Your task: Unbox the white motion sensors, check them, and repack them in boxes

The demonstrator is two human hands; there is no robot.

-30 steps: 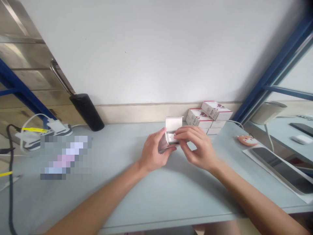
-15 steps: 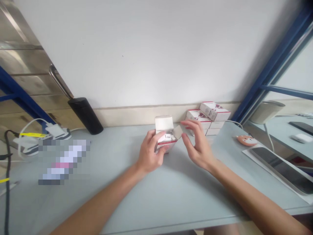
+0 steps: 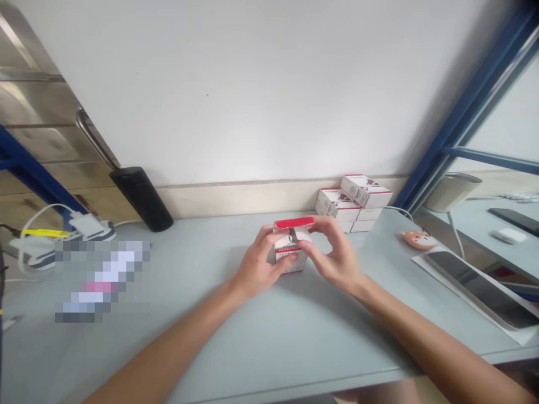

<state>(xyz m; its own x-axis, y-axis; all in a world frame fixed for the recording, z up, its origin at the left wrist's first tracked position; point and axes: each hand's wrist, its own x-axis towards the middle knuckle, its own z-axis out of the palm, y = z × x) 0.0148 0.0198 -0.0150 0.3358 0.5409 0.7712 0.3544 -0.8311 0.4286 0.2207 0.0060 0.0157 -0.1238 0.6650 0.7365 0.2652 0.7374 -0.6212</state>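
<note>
A small white and red cardboard box (image 3: 290, 264) stands on the grey-blue desk between my hands. Its red-edged lid (image 3: 293, 223) is tipped partly down over the opening, and the side flaps are folded inward. My left hand (image 3: 259, 264) is closed round the box's left side, with the thumb across its front. At the right, my right hand (image 3: 337, 252) has its fingers behind the lid and its thumb at the front of the opening, gripping the lid part. The contents are mostly hidden now.
Several similar white and red boxes (image 3: 351, 202) are stacked against the wall at the back right. Farther right are an orange animal-shaped item (image 3: 419, 239) and a phone (image 3: 480, 289) on a white sheet. A black bottle (image 3: 143, 199) and a power strip (image 3: 95, 230) are on the left.
My right hand has left the inside of the box, moved past its right flap, and taken hold of the lid. The flaps have folded in and the lid has swung forward.
</note>
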